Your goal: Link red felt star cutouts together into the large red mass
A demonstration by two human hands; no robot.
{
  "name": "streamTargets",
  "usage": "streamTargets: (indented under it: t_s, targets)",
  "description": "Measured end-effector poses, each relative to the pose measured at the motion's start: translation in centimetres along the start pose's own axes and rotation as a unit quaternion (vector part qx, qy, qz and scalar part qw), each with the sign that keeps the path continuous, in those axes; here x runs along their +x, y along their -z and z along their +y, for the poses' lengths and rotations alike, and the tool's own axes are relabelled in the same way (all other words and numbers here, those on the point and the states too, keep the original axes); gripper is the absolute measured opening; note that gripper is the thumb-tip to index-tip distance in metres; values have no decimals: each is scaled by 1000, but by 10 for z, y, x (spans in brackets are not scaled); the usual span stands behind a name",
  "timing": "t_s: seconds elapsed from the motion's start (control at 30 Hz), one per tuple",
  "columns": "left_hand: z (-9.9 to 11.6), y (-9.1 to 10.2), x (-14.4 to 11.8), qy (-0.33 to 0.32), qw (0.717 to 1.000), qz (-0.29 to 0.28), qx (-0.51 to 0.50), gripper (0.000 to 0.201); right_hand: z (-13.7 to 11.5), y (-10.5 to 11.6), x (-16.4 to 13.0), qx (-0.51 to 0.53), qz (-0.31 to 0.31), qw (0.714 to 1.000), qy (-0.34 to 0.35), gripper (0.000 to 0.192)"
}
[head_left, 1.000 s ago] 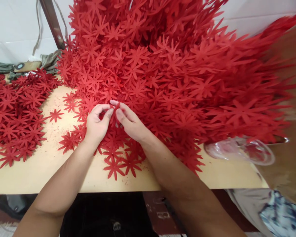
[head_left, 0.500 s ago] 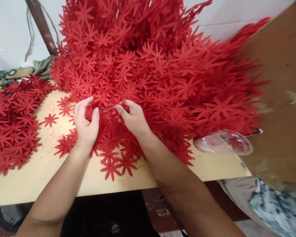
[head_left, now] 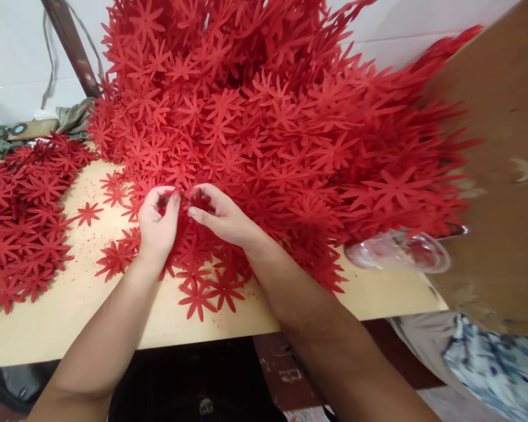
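My left hand [head_left: 157, 225] is closed in a pinch, its thumb and index finger gripping the edge of a red flower-shaped cutout [head_left: 198, 201]. Facing it, my right hand [head_left: 224, 215] curls round the same cutout, the thumb lying a little away from the index finger. Part of this cutout is hidden by the fingers, and it blends with the red behind it. Both hands are just above the near edge of a large heap of similar red flower cutouts [head_left: 264, 135]. Two of these, loose flowers [head_left: 198, 299], lie flat below the hands.
A second pile of red flowers [head_left: 22, 217] covers the left of the pale table [head_left: 114, 316]. A cardboard panel [head_left: 497, 176] stands at the right, beside a clear plastic cup [head_left: 426, 253]. Behind the left pile are grey-green cloth [head_left: 74, 114] and a metal post [head_left: 73, 47].
My left fingers have closed from an open curve into a pinch on the cutout. My right hand has moved left to meet them, its thumb loosening from its earlier pinch.
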State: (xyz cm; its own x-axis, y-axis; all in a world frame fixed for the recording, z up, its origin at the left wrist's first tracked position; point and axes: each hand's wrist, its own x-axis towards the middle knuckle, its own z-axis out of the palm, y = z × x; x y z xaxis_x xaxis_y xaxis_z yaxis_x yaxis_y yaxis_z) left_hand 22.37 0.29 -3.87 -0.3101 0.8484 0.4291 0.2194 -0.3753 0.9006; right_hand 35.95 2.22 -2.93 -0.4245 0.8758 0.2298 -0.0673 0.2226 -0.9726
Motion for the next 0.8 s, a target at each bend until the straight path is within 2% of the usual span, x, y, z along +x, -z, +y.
streamTargets:
  t_s: [0.07,0.13,0.23,0.33,0.47,0.57,0.67,0.73,0.8]
  targets:
    - [-3,1,3,23,999,34,-33,11,1,2,1,-1,8,1000,-17,35]
    - [-4,4,6,12,998,47,-28,15,4,4,4,11,25,999,-40,30]
    - [-3,9,6,-42,996,57,52,32,7,7,7,26,66,996,-46,32]
    - [1,13,5,-110,982,61,139,42,5,8,8,22,89,994,-57,41]
    - [7,9,-1,-162,974,19,156,30,0,7,5,-25,105,992,-61,52]
    - [11,2,-6,-140,980,-46,130,22,-2,6,4,-77,114,990,-41,57]
    - [11,-4,-10,-105,985,-99,92,25,-1,3,4,-58,91,994,-33,58]
    - [9,-6,-11,-84,987,-109,77,22,0,1,4,-14,60,998,-29,59]
    - [7,-7,-11,-58,992,-93,65,13,0,-1,3,21,30,999,-27,58]
